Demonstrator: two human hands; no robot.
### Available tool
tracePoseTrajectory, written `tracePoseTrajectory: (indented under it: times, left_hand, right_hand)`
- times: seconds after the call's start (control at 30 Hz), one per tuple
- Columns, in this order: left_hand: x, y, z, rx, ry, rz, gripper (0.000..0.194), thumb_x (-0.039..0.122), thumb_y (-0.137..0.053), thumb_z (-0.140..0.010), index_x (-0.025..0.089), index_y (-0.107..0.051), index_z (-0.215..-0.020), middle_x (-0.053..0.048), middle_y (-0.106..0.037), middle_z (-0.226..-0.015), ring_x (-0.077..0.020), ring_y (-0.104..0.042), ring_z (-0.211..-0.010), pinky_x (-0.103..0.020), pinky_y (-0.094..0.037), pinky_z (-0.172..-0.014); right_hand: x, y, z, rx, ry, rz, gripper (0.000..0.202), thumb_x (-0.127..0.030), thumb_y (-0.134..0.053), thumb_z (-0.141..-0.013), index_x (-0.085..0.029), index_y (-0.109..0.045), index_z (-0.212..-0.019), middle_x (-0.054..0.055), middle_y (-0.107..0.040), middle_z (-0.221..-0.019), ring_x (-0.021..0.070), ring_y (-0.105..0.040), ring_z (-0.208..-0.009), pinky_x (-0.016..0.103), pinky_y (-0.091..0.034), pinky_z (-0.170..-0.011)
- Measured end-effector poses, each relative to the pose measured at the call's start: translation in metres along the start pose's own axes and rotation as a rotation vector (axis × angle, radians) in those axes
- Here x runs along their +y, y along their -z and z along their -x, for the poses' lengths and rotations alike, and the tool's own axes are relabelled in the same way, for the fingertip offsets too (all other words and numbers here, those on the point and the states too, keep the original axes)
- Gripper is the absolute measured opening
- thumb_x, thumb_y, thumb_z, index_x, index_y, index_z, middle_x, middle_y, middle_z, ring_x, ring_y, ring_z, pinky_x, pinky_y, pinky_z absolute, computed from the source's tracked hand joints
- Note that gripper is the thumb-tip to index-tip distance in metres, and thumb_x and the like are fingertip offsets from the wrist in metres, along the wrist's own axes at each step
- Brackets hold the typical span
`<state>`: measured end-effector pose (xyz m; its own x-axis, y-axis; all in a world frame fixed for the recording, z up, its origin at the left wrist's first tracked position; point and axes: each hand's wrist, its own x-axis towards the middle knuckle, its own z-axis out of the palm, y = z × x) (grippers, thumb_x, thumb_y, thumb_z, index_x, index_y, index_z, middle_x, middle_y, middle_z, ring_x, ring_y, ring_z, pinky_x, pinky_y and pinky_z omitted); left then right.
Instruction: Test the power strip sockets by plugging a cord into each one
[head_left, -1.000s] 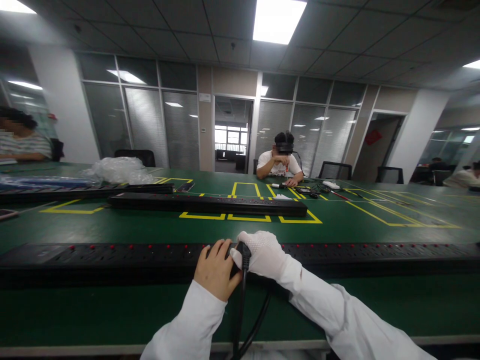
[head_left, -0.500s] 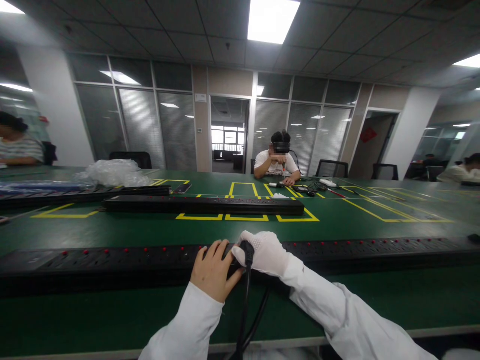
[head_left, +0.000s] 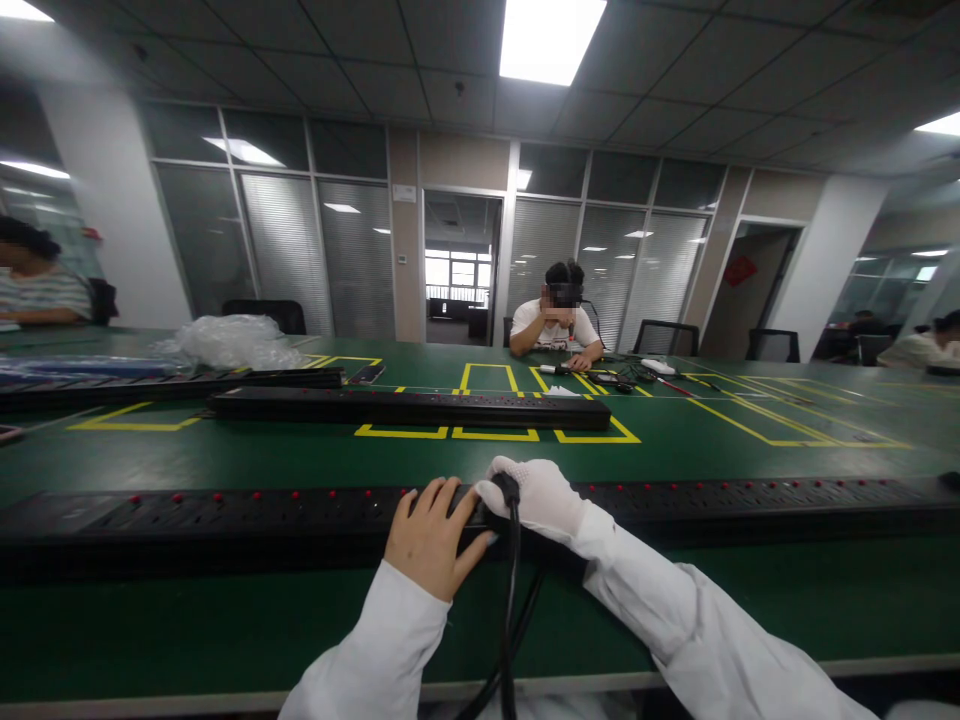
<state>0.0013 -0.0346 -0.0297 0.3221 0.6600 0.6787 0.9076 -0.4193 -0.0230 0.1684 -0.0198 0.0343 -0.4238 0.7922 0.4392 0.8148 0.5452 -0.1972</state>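
A long black power strip with a row of red buttons lies across the table in front of me. My left hand, bare, is laid over its middle: the fingers curve across the top to the far edge and the thumb points right along the near side. Just beside it, my right hand in a white dotted glove pinches a black plug against the strip. The plug's cord hangs toward me over the table edge. The plug's prongs and the outlet under it are hidden.
Beyond lies another black power strip among yellow tape outlines. Crumpled clear plastic and more strips are at the far left. A co-worker sits opposite, near cables and small devices. A second cord hangs near me.
My right hand and the plug have tilted and shifted slightly to the right. The cord has swung right with them. My left hand stays on the strip.
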Motion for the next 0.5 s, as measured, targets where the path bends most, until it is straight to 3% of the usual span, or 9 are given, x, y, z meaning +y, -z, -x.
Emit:
tracePoseTrajectory:
  times: [0.2,0.5]
  left_hand:
    - [0.001,0.002,0.0,-0.013,0.009,-0.01,0.04,0.046,-0.047,-0.074,0.03,-0.052,-0.111,-0.006,-0.056,-0.111,-0.0268,-0.047,-0.103,-0.044,-0.032,-0.086]
    - [0.001,0.001,-0.001,-0.004,0.014,0.001,0.042,0.046,-0.048,-0.074,0.031,-0.051,-0.113,-0.006,-0.056,-0.112,-0.027,-0.047,-0.103,-0.044,-0.031,-0.087]
  right_hand:
    - [0.017,0.001,-0.005,-0.125,-0.001,-0.181,0.03,-0.045,-0.04,-0.082,-0.021,-0.057,-0.08,-0.003,-0.06,-0.066,0.0085,-0.051,-0.06,0.018,-0.034,-0.056]
    - [0.012,0.004,-0.001,-0.051,0.035,-0.079,0.029,-0.043,-0.041,-0.081,-0.02,-0.058,-0.078,-0.002,-0.058,-0.06,0.0079,-0.049,-0.053,0.018,-0.033,-0.054]
